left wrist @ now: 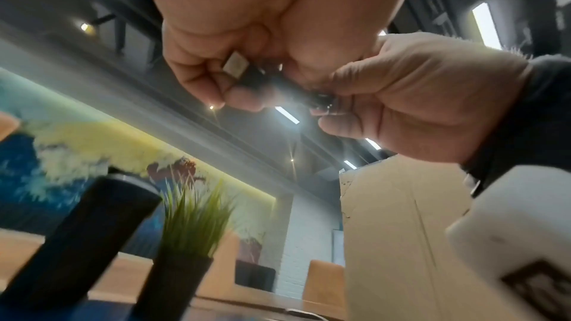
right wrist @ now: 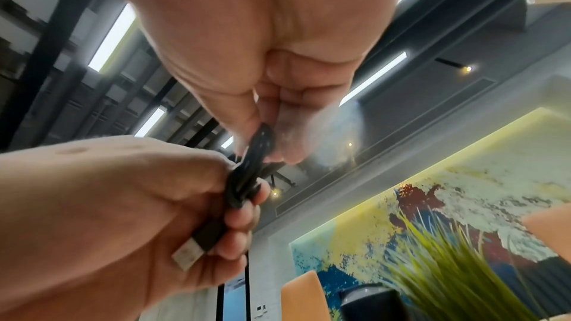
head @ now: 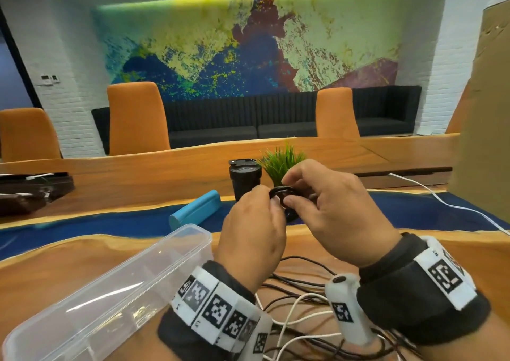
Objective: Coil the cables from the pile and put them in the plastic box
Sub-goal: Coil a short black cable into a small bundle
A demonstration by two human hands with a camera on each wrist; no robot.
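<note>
So, step: black cable (head: 284, 195) is nearly wound into a small coil, held up in the air between both hands, above the table (head: 55, 264).
Left hand (head: 252, 231): fingers curled round the coil, silver plug (right wrist: 188, 254) sticking out by the palm.
Right hand (head: 328, 209): thumb and fingertips pinching the far side of the loops, other fingers bent, wrist raised.
Doing it well: keep the loops stacked flat and the same width, tuck the plug end in, don't let go until it's over the box.
Box (head: 116, 291): clear plastic, open, just left of the left wrist, looks empty.
Pile (head: 298, 300): black and white cables loose on the table under the wrists.
Risk: coil will likely spring open when released.
</note>
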